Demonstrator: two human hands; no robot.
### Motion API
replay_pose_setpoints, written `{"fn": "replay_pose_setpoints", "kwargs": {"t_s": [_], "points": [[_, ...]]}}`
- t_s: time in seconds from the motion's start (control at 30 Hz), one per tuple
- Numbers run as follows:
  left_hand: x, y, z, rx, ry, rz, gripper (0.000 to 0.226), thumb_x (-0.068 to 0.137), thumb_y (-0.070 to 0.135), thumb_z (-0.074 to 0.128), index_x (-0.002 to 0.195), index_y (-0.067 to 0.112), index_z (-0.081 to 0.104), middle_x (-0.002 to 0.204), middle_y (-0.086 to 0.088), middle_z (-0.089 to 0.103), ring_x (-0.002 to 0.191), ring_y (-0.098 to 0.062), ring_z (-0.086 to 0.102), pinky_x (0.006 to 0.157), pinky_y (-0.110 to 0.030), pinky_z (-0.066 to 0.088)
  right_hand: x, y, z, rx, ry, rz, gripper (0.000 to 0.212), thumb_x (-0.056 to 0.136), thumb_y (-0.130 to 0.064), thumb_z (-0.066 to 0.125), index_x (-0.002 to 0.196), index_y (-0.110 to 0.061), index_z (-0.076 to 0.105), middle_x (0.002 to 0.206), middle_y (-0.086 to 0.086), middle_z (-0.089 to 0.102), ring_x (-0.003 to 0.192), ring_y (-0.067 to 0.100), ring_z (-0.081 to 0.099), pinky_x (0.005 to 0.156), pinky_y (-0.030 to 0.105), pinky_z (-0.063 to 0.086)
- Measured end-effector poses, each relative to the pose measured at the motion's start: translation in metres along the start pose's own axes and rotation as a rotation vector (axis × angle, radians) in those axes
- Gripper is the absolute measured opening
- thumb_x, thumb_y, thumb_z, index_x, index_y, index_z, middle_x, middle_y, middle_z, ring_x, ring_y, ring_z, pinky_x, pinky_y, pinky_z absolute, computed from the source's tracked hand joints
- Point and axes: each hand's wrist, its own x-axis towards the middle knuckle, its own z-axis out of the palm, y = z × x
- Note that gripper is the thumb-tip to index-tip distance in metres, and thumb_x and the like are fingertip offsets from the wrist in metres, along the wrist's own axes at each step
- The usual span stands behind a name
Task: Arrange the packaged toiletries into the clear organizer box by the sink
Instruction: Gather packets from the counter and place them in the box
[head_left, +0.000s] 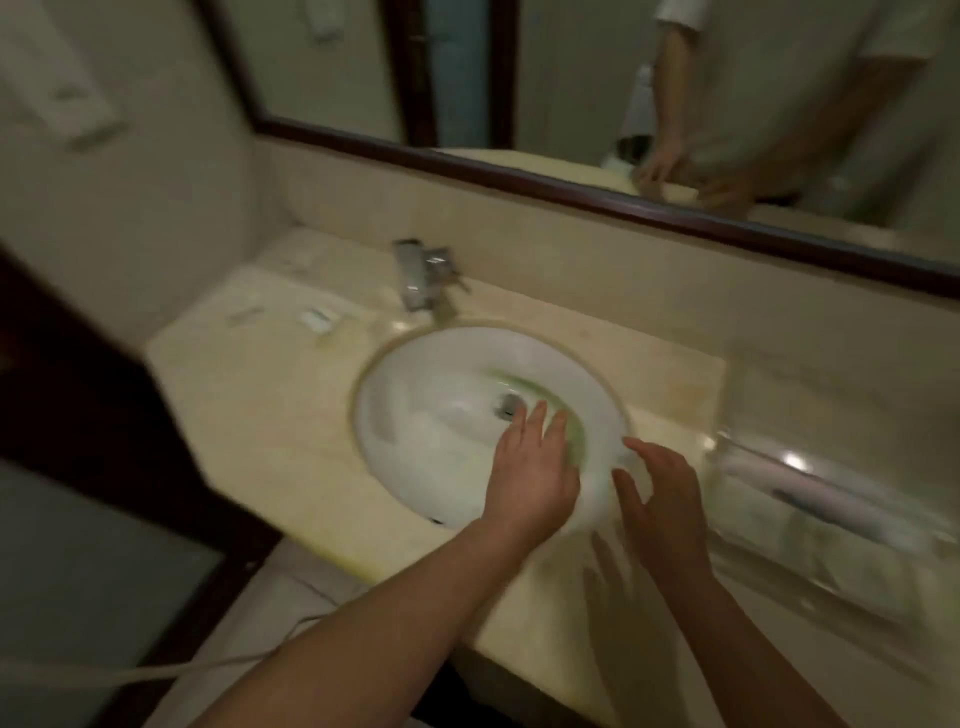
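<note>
The frame is blurred by motion. My left hand (530, 473) hovers over the right front of the white sink basin (441, 415), fingers spread and empty. My right hand (660, 499) is just right of it, above the basin's rim, fingers apart, nothing in it. The clear organizer box (831, 499) stands on the counter to the right of the sink, with pale packets smeared inside. Two small white packaged toiletries (319, 318) (247, 315) lie on the counter left of the faucet.
A chrome faucet (421, 275) stands behind the basin. The beige counter (249, 415) ends at a dark door frame on the left. A dark-framed mirror (571, 104) runs along the back wall. A white cord (156, 670) trails below the counter edge.
</note>
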Motion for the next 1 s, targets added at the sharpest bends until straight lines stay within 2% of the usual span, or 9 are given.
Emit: {"fn": "replay_pose_setpoints", "kwargs": {"t_s": [0.17, 0.23, 0.3, 0.4, 0.57, 0.73, 0.83, 0.93, 1.0], "points": [[0.015, -0.145, -0.100, -0.060, 0.249, -0.306, 0.062, 0.089, 0.022, 0.049, 0.147, 0.009, 0.031, 0.154, -0.015, 0.030, 0.145, -0.033, 0.019, 0.118, -0.040, 0.020, 0.051, -0.114, 0.102, 0.065, -0.169, -0.201, 0.048, 0.085, -0.046, 0.046, 0.123, -0.020, 0.061, 0.117, 0.002, 0.064, 0.108, 0.023, 0.056, 0.095, 0.033, 0.040], [0.023, -0.207, -0.134, -0.079, 0.291, -0.376, 0.060, 0.087, 0.016, 0.051, 0.144, 0.006, 0.035, 0.149, -0.018, 0.037, 0.140, -0.035, 0.029, 0.115, -0.041, 0.027, 0.075, -0.161, 0.149, 0.080, -0.225, -0.245, 0.046, 0.087, -0.045, 0.048, 0.125, -0.022, 0.059, 0.118, 0.002, 0.064, 0.110, 0.022, 0.056, 0.096, 0.036, 0.041], [0.034, -0.268, -0.163, -0.093, 0.315, -0.423, 0.056, 0.087, 0.012, 0.050, 0.141, 0.005, 0.040, 0.143, -0.017, 0.044, 0.132, -0.033, 0.038, 0.109, -0.039, 0.033, 0.102, -0.203, 0.193, 0.090, -0.253, -0.278, 0.044, 0.088, -0.039, 0.053, 0.126, -0.019, 0.059, 0.120, 0.005, 0.064, 0.112, 0.025, 0.056, 0.097, 0.032, 0.038], [0.056, -0.350, -0.202, -0.135, 0.330, -0.514, 0.049, 0.090, 0.013, 0.049, 0.139, 0.009, 0.044, 0.141, -0.012, 0.047, 0.129, -0.029, 0.043, 0.106, -0.037, 0.035, 0.142, -0.270, 0.252, 0.098, -0.276, -0.247, 0.040, 0.090, -0.029, 0.062, 0.128, -0.017, 0.058, 0.122, 0.007, 0.063, 0.115, 0.026, 0.055, 0.097, 0.031, 0.036], [0.102, -0.445, -0.229, -0.157, 0.269, -0.572, 0.035, 0.092, 0.017, 0.050, 0.126, 0.013, 0.057, 0.130, -0.011, 0.054, 0.118, -0.029, 0.052, 0.097, -0.040, 0.046, 0.193, -0.348, 0.320, 0.067, -0.326, -0.194, 0.040, 0.091, -0.034, 0.058, 0.130, -0.022, 0.056, 0.123, 0.005, 0.061, 0.115, 0.023, 0.054, 0.095, 0.033, 0.040], [0.155, -0.492, -0.233, -0.235, 0.271, -0.609, 0.027, 0.089, 0.011, 0.057, 0.114, 0.013, 0.065, 0.127, -0.009, 0.058, 0.114, -0.026, 0.056, 0.092, -0.035, 0.046, 0.253, -0.375, 0.366, -0.071, -0.421, -0.128, 0.045, 0.092, -0.036, 0.056, 0.135, -0.020, 0.050, 0.128, 0.007, 0.058, 0.119, 0.025, 0.053, 0.098, 0.033, 0.040], [0.179, -0.512, -0.229, -0.233, 0.228, -0.631, 0.037, 0.085, 0.009, 0.062, 0.122, 0.014, 0.061, 0.135, -0.008, 0.054, 0.119, -0.026, 0.053, 0.096, -0.036, 0.046, 0.286, -0.379, 0.390, -0.146, -0.466, -0.080, 0.048, 0.094, -0.035, 0.053, 0.138, -0.018, 0.046, 0.134, 0.009, 0.056, 0.123, 0.027, 0.051, 0.102, 0.036, 0.040], [0.194, -0.528, -0.223, -0.109, 0.038, -0.588, 0.060, 0.085, 0.017, 0.064, 0.141, 0.019, 0.043, 0.154, -0.005, 0.034, 0.136, -0.026, 0.036, 0.108, -0.039, 0.034, 0.316, -0.381, 0.411, -0.237, -0.549, -0.120, 0.049, 0.096, -0.030, 0.050, 0.142, -0.016, 0.041, 0.143, 0.010, 0.048, 0.128, 0.030, 0.047, 0.106, 0.037, 0.037], [0.200, -0.536, -0.219, -0.012, -0.051, -0.570, 0.072, 0.083, 0.025, 0.065, 0.147, 0.024, 0.031, 0.158, -0.002, 0.024, 0.140, -0.027, 0.027, 0.109, -0.042, 0.030, 0.330, -0.384, 0.424, -0.285, -0.611, -0.156, 0.049, 0.096, -0.025, 0.048, 0.142, -0.013, 0.040, 0.146, 0.013, 0.043, 0.127, 0.036, 0.047, 0.106, 0.040, 0.038]]}}
